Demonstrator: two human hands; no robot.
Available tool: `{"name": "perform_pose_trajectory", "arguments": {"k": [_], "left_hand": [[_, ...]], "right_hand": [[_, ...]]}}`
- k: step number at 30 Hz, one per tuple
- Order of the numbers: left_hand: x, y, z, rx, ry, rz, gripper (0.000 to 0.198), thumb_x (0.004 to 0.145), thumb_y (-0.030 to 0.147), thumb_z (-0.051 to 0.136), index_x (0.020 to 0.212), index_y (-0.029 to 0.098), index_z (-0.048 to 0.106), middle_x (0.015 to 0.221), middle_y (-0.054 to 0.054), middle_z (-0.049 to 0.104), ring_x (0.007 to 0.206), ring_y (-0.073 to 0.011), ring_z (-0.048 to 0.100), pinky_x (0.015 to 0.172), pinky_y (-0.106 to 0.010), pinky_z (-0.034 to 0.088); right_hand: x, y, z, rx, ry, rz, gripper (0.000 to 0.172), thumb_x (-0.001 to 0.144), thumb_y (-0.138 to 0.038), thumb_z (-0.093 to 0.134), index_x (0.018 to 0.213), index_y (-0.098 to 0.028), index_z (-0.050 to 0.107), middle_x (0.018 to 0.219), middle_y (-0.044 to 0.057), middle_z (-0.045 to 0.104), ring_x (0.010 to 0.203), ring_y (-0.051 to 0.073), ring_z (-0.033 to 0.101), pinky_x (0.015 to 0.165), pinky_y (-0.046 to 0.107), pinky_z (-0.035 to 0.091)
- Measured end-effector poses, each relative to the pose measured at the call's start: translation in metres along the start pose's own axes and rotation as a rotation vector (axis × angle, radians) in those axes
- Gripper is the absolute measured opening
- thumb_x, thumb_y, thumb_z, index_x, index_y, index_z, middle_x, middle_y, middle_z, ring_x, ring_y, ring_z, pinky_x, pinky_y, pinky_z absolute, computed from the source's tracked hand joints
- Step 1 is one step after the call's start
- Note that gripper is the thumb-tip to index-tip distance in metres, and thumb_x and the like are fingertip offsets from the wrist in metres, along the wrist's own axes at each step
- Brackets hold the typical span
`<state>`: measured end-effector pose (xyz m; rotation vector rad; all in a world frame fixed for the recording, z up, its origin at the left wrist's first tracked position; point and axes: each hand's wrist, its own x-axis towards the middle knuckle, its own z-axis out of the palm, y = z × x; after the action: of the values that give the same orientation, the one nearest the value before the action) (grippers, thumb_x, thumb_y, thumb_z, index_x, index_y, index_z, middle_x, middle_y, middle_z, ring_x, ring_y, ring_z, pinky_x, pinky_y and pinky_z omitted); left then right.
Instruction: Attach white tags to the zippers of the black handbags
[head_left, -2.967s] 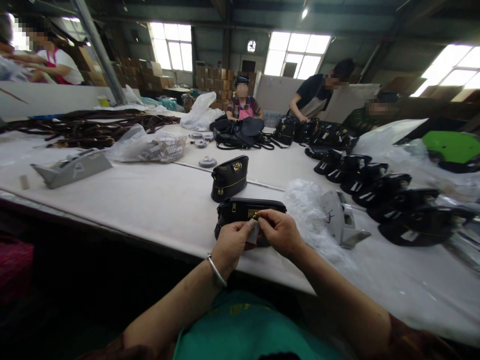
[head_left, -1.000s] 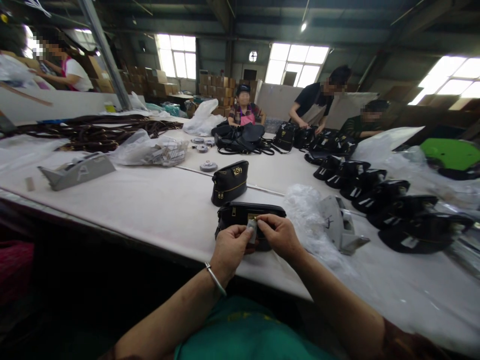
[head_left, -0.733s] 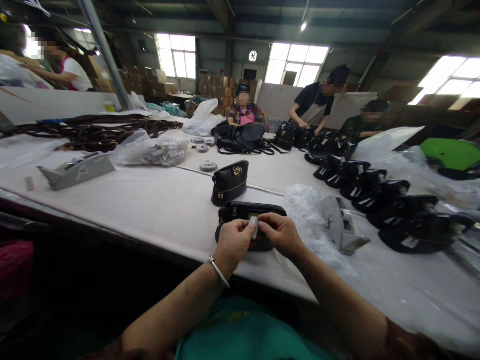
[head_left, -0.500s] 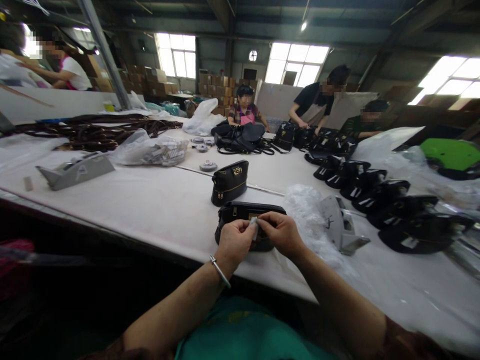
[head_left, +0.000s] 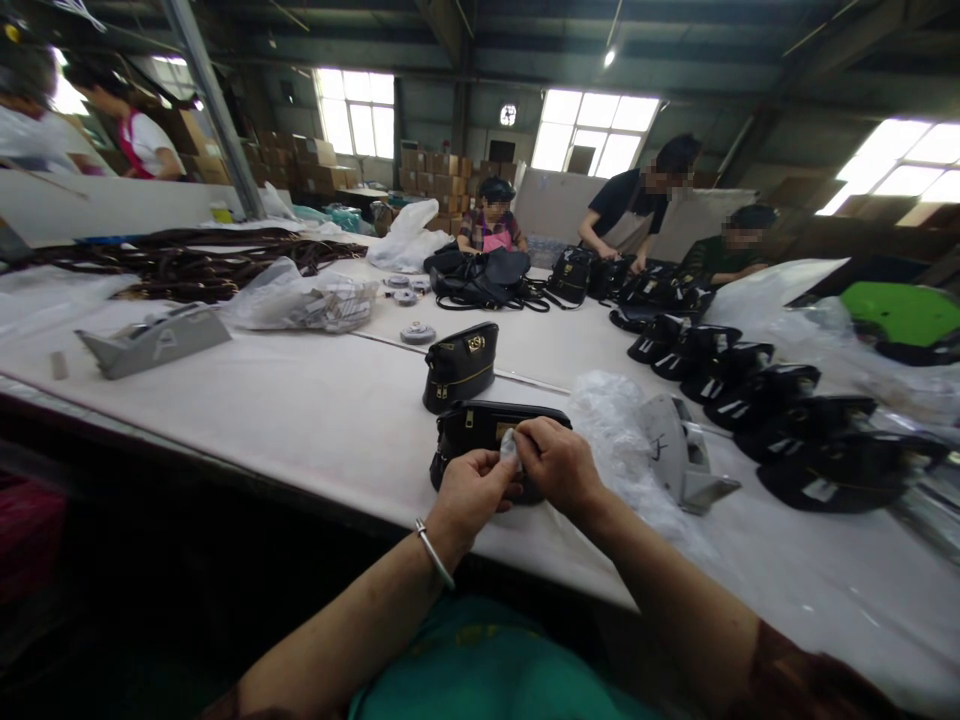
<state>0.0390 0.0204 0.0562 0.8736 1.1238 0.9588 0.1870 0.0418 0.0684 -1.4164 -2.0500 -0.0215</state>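
Observation:
Close in front of me on the table stands a black handbag (head_left: 457, 432) with gold zip pulls and a gold plate. Before its front, my left hand (head_left: 474, 490) and my right hand (head_left: 559, 460) pinch a small whitish piece of film or paper (head_left: 510, 447) between them; its exact kind is unclear. Both sets of fingers are closed and nearly meet. My hands hide the lower right part of the bag. Just behind it a second black handbag (head_left: 460, 368) with a gold logo stands upright.
Crumpled clear plastic (head_left: 611, 420) and a grey tape dispenser (head_left: 682, 455) lie to the right, beside a row of black bags (head_left: 825, 465). Another tape dispenser (head_left: 154, 340) sits at left, near brown straps (head_left: 225, 262). Co-workers (head_left: 626, 210) are across the table.
The whitish piece looks more crumpled between my fingers. My right hand has turned slightly and moved a little upward; my left hand has shifted slightly down. The bags stay in place.

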Motion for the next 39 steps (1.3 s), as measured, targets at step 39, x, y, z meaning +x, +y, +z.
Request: {"name": "perform_pose_trajectory", "arguments": {"k": [39], "left_hand": [[0.001, -0.014, 0.005, 0.204, 0.107, 0.299, 0.025, 0.081, 0.04, 0.069, 0.081, 0.015, 0.069, 0.072, -0.008, 0.073, 0.063, -0.0179, 0.069, 0.054, -0.024, 0.052]], "right_hand": [[0.016, 0.009, -0.021, 0.219, -0.121, -0.22, 0.008, 0.082, -0.015, 0.069, 0.08, -0.022, 0.065, 0.112, 0.006, 0.067, 0.105, 0.025, 0.062, 0.094, 0.045, 0.042]]}}
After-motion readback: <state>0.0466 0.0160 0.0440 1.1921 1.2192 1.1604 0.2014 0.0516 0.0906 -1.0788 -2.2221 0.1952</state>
